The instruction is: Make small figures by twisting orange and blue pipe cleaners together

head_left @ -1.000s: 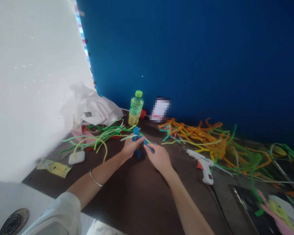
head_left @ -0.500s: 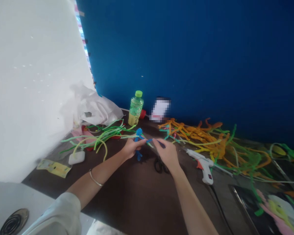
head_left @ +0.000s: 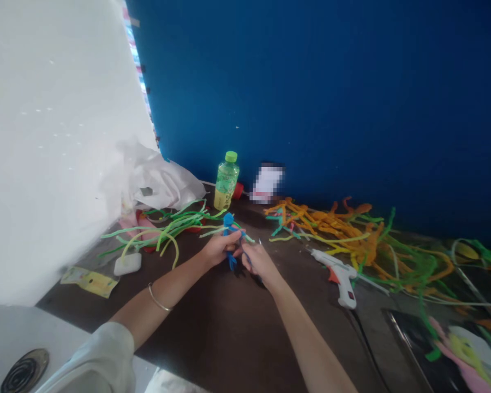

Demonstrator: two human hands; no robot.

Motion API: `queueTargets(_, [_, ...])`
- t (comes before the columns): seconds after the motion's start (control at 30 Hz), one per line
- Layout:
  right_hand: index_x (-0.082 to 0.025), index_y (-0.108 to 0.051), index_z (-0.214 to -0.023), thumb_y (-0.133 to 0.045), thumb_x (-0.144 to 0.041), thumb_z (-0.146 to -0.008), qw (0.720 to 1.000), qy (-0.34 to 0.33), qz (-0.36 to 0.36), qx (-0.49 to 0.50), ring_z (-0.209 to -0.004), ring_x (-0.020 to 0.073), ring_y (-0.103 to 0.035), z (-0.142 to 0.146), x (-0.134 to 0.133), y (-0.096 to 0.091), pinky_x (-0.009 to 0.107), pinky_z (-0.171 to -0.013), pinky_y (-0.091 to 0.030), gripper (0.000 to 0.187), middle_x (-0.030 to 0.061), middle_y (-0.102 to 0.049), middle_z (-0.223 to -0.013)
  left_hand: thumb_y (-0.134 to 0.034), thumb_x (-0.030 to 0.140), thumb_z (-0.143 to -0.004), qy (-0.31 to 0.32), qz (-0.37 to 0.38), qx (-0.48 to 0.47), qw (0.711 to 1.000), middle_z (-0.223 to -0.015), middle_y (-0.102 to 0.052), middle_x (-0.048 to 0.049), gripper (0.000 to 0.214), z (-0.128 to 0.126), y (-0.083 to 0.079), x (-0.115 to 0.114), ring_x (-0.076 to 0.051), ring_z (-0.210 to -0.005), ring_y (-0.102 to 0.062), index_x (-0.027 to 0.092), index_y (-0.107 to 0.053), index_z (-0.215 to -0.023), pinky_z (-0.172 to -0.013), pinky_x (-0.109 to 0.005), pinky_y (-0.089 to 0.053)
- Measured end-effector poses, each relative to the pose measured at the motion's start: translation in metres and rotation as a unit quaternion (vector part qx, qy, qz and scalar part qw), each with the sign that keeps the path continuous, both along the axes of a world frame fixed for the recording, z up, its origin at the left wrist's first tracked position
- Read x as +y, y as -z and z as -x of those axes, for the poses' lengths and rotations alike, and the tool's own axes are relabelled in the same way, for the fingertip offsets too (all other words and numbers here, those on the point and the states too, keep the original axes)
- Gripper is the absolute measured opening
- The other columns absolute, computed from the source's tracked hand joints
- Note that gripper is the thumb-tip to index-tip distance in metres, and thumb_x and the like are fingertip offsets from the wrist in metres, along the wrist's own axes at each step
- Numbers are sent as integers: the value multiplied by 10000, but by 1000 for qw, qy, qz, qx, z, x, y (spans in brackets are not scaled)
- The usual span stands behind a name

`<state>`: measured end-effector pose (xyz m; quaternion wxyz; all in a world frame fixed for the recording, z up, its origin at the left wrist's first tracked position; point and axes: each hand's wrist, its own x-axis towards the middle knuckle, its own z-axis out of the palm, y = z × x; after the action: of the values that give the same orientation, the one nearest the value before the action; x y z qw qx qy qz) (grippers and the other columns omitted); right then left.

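Fuzzy blue pipe-cleaner figure point(head_left: 228, 220) in left hand point(head_left: 220, 249), right hand point(head_left: 258, 261) touching

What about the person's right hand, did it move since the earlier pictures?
Yes, the right hand moved left since the middle picture, away from the white glue gun, which stayed in place.

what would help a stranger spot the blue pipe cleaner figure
On the dark table below the blue wall, find the left hand and right hand. Between them is a blue pipe cleaner figure, unlike the green pipe cleaners and orange pipe cleaners lying in heaps.
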<state>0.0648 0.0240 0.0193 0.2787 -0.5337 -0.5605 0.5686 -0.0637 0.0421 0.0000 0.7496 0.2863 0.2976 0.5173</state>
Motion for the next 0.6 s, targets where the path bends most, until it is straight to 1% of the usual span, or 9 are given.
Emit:
queueTargets(0.1, [-153, -575, -570, -311, -541, -798, 1000, -4, -16, 0, -248, 60, -222, 3, -2, 3, 208, -339, -182, 522, -66, -307, -260, -760, 318, -536, -42, -19, 35, 998, -583, -536, 34, 327, -3, -4, -2, 14, -360, -275, 116, -595, -732, -326, -143, -182])
queueTargets(0.17, [-151, -579, -569, -297, -523, -809, 999, 0, -42, -22, -268, 67, -242, 3, -2, 2, 211, -355, -202, 525, -62, -302, -270, -755, 312, -540, -71, -38, 63, 995, -574, -547, 28, 307, -5, -6, -4, 7, -362, -293, 114, -606, -722, -334, -151, -192])
queueTargets(0.23, [-149, -585, -568, -310, -486, -813, 994, 2, -85, -63, -306, 77, -289, 3, -3, -1, 215, -382, -232, 499, -50, -329, -303, -745, 312, -552, -96, -50, 100, 989, -541, -536, 29, 301, -7, -7, -4, 1, -366, -302, 110, -632, -743, -346, -159, -206])
queueTargets(0.33, [-152, -597, -578, -364, -423, -804, 975, -11, -164, -151, -411, 100, -404, 2, -6, -9, 219, -445, -278, 423, -12, -450, -406, -736, 323, -563, -129, -59, 146, 979, -580, -571, 6, 300, -8, -5, -4, -3, -383, -322, 112, -652, -759, -361, -164, -225])
queueTargets(0.4, [-158, -604, -597, -382, -400, -803, 957, -26, -202, -207, -492, 120, -470, 0, -9, -16, 222, -485, -299, 387, 15, -538, -497, -731, 334, -567, -141, -64, 158, 975, -617, -591, -6, 301, -8, -4, -4, -4, -392, -331, 118, -654, -762, -366, -165, -236])
queueTargets(0.47, [-166, -609, -618, -385, -394, -808, 941, -33, -223, -253, -545, 134, -505, -2, -11, -22, 224, -512, -313, 371, 31, -592, -567, -727, 343, -571, -147, -66, 161, 974, -616, -587, -8, 305, -9, -3, -4, -7, -398, -334, 120, -652, -765, -368, -164, -238])
queueTargets(0.6, [-180, -621, -648, -373, -397, -826, 917, -39, -240, -316, -570, 142, -527, -9, -12, -33, 225, -532, -318, 375, 44, -628, -618, -729, 376, -558, -162, -53, 170, 970, -588, -561, -2, 338, -9, -3, -2, -12, -396, -334, 119, -640, -760, -354, -164, -234])
